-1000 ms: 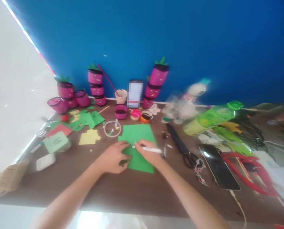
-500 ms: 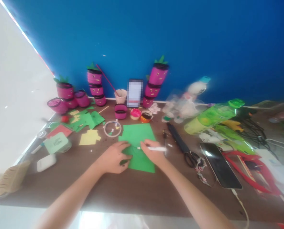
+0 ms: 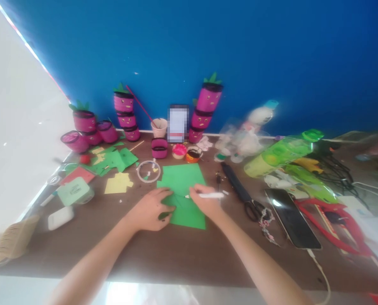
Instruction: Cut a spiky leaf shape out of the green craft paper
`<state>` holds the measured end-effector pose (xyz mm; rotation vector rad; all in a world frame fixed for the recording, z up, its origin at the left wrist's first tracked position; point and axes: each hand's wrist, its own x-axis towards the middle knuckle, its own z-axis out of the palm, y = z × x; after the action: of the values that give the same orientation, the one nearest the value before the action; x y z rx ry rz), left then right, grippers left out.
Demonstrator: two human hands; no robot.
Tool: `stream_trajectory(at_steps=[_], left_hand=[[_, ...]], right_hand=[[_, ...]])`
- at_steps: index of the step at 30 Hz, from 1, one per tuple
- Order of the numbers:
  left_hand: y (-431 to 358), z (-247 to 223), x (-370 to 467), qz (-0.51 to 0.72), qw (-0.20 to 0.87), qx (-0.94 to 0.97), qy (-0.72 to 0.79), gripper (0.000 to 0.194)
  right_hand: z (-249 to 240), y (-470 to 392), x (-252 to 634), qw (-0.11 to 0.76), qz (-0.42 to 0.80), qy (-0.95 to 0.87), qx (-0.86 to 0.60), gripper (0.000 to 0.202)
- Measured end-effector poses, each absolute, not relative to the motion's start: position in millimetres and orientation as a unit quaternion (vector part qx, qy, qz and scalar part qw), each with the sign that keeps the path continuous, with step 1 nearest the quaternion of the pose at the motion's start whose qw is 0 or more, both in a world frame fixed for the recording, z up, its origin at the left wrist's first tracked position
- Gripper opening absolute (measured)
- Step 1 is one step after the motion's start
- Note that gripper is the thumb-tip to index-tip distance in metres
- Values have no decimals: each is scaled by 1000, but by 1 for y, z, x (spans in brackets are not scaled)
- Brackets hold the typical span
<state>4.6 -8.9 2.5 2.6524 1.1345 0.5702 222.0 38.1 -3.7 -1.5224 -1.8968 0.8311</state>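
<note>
A green sheet of paper lies flat on the brown table, with faint dark lines on it. My left hand rests on its left edge, fingers apart and bent, holding nothing. Between the fingers of my right hand is a white pen, its tip touching or just over the paper's middle. A clear ring with small paper scraps inside lies just beyond my left hand. Two small tubs, one with pink and one orange, stand behind the sheet.
Magenta paper-cup figures and a lit phone stand along the blue wall. Green scraps and a mint box are at left. Black scissors, a dark phone and a green bottle lie at right.
My right hand and the pen have shifted slightly right across the paper. My left hand stays in place. The whole view has moved a little.
</note>
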Motion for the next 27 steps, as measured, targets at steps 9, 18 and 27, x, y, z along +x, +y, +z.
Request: stream_trajectory(at_steps=[9,18,27], left_hand=[[-9,5,5,193,98,899,381,24],[-10,6,6,190,99,898,384,24],[-10,6,6,191,103,897,385,25]], right_hand=[[1,44,216,308,295,-695,-578,37],[5,47,212,316,289,-685,-589,33],[3,46,214,312,293,-676,-600,32]])
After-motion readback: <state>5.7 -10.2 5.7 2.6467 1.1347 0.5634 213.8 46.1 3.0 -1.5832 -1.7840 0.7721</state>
